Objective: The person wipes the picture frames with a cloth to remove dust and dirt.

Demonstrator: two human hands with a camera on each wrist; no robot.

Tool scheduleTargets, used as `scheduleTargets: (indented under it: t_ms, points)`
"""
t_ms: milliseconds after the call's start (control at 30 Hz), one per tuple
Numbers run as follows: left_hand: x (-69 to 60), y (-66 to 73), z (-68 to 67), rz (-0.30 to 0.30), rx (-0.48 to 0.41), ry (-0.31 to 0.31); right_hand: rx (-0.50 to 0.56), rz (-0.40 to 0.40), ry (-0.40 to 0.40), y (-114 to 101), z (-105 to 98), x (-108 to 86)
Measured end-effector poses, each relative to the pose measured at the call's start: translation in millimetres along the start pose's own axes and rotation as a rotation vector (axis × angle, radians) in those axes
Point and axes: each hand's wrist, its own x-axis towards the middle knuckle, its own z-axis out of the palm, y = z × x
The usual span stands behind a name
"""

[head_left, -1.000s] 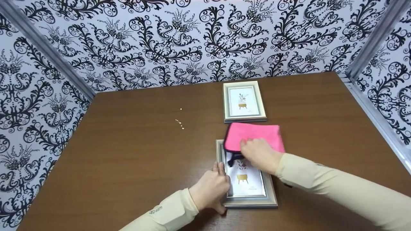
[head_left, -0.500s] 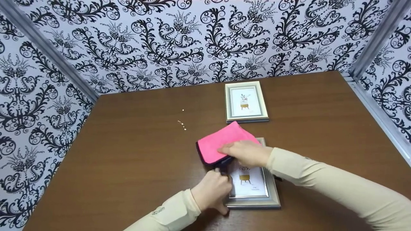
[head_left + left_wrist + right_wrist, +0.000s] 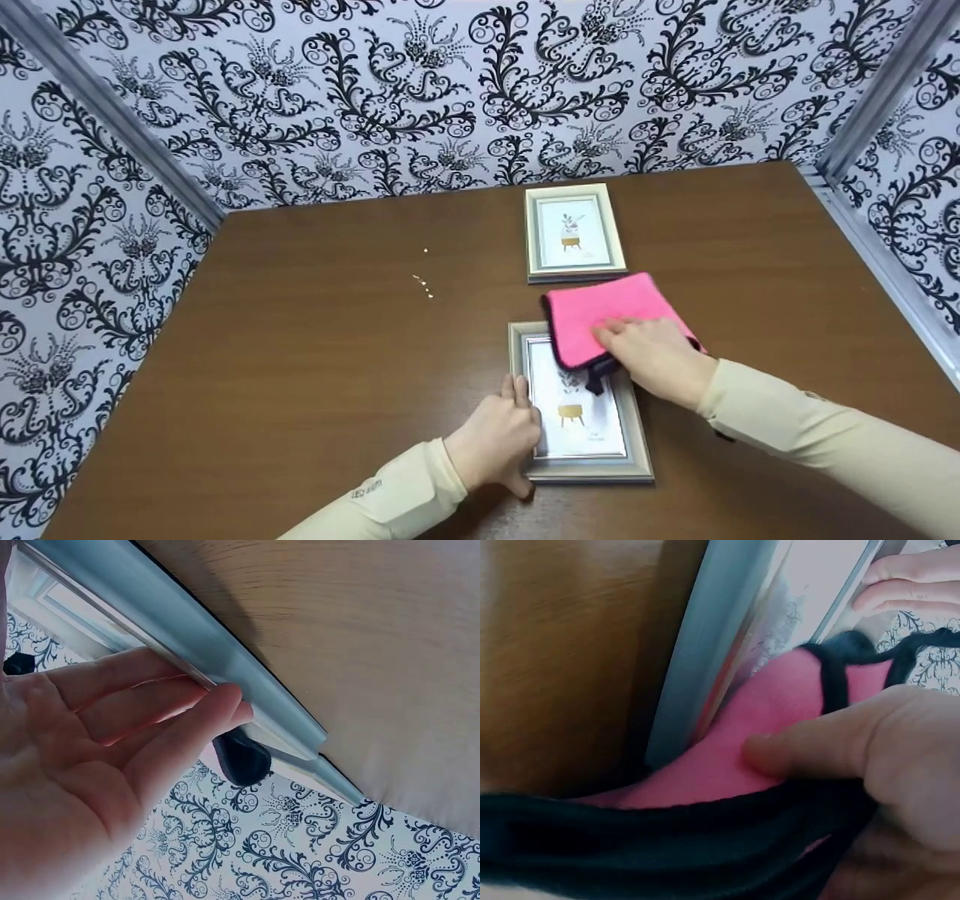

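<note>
A framed picture [image 3: 592, 442] lies flat on the brown table, its pale border round a print of a yellow stool-like pot. My left hand [image 3: 495, 439] rests along its left edge, and in the left wrist view the fairly straight fingers [image 3: 135, 701] touch the frame's edge. My right hand [image 3: 660, 360] holds a folded pink cloth [image 3: 600, 304] with black trim over the frame's upper right part, covering that corner. In the right wrist view the thumb [image 3: 802, 754] presses on the pink cloth against the frame's side; its other fingers are mostly hidden.
A smaller framed picture [image 3: 574, 232] lies farther back on the table [image 3: 322, 337], just behind the cloth. Several small pale specks [image 3: 424, 285] are scattered left of it. A patterned wall [image 3: 420, 97] stands at the back, with metal rails at the corners.
The pink cloth and right hand swept left across the upper part of the near frame, then back to the right. The left hand stays at the frame's left edge.
</note>
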Motion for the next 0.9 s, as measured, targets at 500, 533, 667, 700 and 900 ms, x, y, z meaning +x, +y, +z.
scheduleTargets:
  t_ms: [500, 533, 667, 700, 900]
  points:
    - [-0.3, 0.3, 2.8, 0.009, 0.019, 0.078, 0.097, 0.062, -0.107, -55, 9, 48.5]
    - [0.0, 0.3, 2.9, 0.011, 0.015, 0.088, 0.128, 0.037, -0.088, -57, 11, 52.4]
    - [0.9, 0.7, 2.6, 0.008, -0.008, 0.099, 0.259, -0.065, -0.063, -57, 14, 60.6]
    - [0.9, 0.6, 2.3, 0.005, -0.012, 0.097, 0.292, -0.077, -0.076, -55, 14, 60.5]
    - [0.8, 0.1, 0.5, -0.020, 0.016, 0.061, 0.303, -0.130, -0.114, -33, 11, 48.8]
